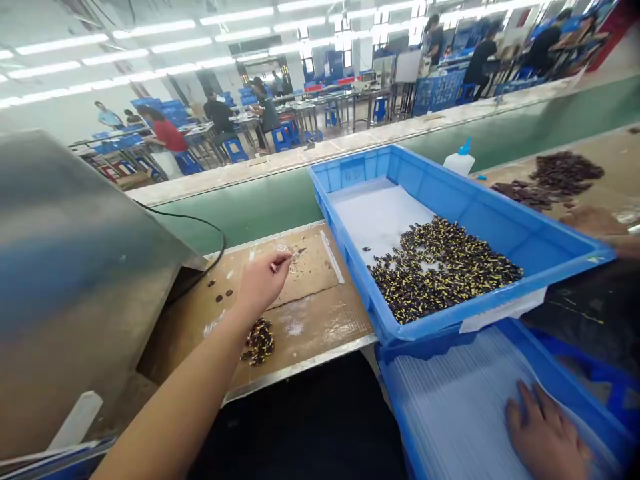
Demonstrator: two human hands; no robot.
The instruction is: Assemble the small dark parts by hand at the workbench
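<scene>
Looking over the desk (310,337), I saw the left hand (263,280) above a cardboard sheet (315,270), its fingertips pinched together; whether they gripped a piece I could not tell. A small pile of dark-and-yellow pieces (259,343) lay on the desk beneath the forearm. The right hand (545,427) had its fingers spread over white sheets (450,387) in a lower blue tray (403,417). The work looked well along, I judged: a broad heap of similar pieces (445,267) covered the near part of the upper blue tray (530,243), leaving white lining bare at the far end, while the small pile apparently remained outside. The right hand was blurred, its wrist nearly cut off, and the pieces were too small to make out singly.
</scene>
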